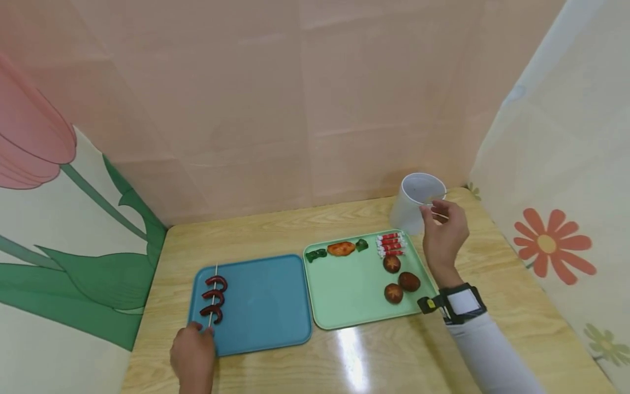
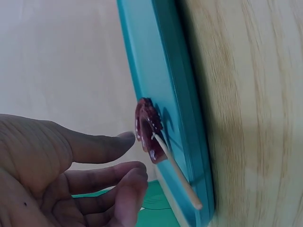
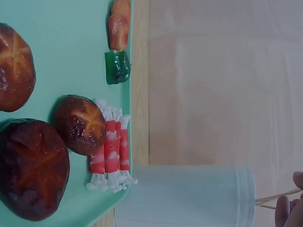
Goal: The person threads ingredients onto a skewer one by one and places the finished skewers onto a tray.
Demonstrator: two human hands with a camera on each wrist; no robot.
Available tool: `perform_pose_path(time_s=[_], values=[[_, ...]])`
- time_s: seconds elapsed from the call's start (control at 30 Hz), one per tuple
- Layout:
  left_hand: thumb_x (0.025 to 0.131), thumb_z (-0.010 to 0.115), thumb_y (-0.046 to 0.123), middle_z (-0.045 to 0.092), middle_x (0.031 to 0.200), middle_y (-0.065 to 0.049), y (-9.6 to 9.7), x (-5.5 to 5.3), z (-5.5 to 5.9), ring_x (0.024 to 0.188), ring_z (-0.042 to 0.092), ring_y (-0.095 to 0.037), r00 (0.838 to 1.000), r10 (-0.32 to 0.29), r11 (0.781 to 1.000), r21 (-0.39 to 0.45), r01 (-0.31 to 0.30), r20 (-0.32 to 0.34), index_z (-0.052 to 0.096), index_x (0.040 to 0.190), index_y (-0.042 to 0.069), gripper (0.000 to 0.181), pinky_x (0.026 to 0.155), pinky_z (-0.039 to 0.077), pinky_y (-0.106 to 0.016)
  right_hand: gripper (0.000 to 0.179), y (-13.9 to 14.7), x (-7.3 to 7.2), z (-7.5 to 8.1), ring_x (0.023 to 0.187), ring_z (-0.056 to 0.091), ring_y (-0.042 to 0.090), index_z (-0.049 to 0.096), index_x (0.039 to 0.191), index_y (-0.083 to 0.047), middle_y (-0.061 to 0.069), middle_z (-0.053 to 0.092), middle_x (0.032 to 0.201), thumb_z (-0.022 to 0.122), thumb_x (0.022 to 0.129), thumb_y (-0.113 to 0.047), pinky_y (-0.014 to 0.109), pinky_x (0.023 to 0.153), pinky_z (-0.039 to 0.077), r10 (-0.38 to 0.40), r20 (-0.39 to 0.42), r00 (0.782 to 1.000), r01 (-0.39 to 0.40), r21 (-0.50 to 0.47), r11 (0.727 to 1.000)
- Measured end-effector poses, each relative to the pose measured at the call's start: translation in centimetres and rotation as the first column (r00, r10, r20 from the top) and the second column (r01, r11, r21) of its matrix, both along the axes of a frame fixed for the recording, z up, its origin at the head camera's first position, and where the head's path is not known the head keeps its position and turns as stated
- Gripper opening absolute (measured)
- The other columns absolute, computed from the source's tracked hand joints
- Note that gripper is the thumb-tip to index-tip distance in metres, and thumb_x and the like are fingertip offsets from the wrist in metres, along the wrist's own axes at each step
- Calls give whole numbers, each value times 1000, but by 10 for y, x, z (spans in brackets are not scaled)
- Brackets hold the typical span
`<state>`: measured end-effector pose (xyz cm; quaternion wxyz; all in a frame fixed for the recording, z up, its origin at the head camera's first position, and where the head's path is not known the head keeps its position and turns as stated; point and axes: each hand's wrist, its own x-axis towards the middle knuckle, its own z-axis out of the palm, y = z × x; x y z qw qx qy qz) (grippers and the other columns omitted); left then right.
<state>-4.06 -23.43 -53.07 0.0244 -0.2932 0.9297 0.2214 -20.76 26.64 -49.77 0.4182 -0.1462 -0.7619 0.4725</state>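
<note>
On the blue tray (image 1: 263, 301) lies a skewer with three curved, glossy dark-red pieces (image 1: 213, 297). My left hand (image 1: 193, 349) is at its near end; in the left wrist view, the thumb and fingers are apart, beside the bare stick end (image 2: 182, 180) without gripping it. My right hand (image 1: 447, 232) is raised at the rim of a tall white cup (image 1: 407, 213), pinching a thin wooden skewer (image 3: 278, 196) between thumb and fingers. A second thin stick shows close to it at the cup's mouth; whether the fingers also hold that one is unclear.
A green tray (image 1: 344, 293) adjoins the blue one. It carries brown mushrooms (image 1: 394, 293) with star-shaped cuts, red-and-white bundles (image 1: 391, 244), an orange piece (image 1: 341, 249) and green pieces (image 1: 316, 255). A pinkish wall covering (image 1: 236, 109) rises behind the wooden table (image 1: 275, 232).
</note>
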Motion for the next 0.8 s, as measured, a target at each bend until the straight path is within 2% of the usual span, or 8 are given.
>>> perform_pose_path(time_s=[0.1,0.3,0.4,0.53,0.63,0.73,0.8], values=[[93,68,12,67,91,-30,5,4,2,87,66,-50,999,-5,1000,1,6,-40,67,105,-12,28,72,53,-60,25,3,-6,-1,95,68,20,74,110,-1,13,71,107,81,88,-12,18,82,58,-7,-40,999,7,-9,1000],[92,70,13,70,93,-30,17,7,2,84,68,-50,995,-48,999,-11,48,-93,70,103,-10,25,68,54,-61,18,6,-13,4,92,66,2,77,104,-2,14,74,102,79,91,-14,16,83,56,-29,-87,996,30,10,999],[92,71,14,70,94,-30,25,7,0,85,68,-49,992,-66,998,-20,64,-107,71,103,-10,26,68,55,-60,16,6,-10,12,94,68,3,77,103,0,15,74,103,78,91,-12,17,86,57,-21,-133,991,22,5,1000],[94,70,17,71,96,-31,35,5,0,86,69,-50,985,-82,996,-39,77,-155,72,106,-9,29,71,54,-62,17,-2,3,35,94,69,10,74,103,7,17,72,102,75,92,-6,20,91,58,19,-215,976,-25,-26,999],[95,69,19,72,97,-31,40,4,0,86,69,-52,973,-91,995,-51,82,-210,72,106,-8,30,72,53,-63,17,-13,18,60,93,67,12,72,103,12,9,71,99,74,92,-1,21,90,58,66,-283,957,-82,-45,996],[96,68,20,72,95,-29,44,3,3,86,69,-52,963,-99,995,-54,89,-250,72,105,-7,29,72,53,-63,16,-22,34,84,93,66,14,71,100,15,0,69,98,74,91,2,21,89,58,111,-368,923,-138,-49,989],[97,67,19,72,91,-28,46,2,5,84,69,-51,959,-102,995,-46,93,-264,72,104,-8,29,71,53,-63,17,-26,43,98,94,67,17,68,98,18,-1,68,97,74,89,5,23,89,59,129,-425,896,-165,-50,985]])
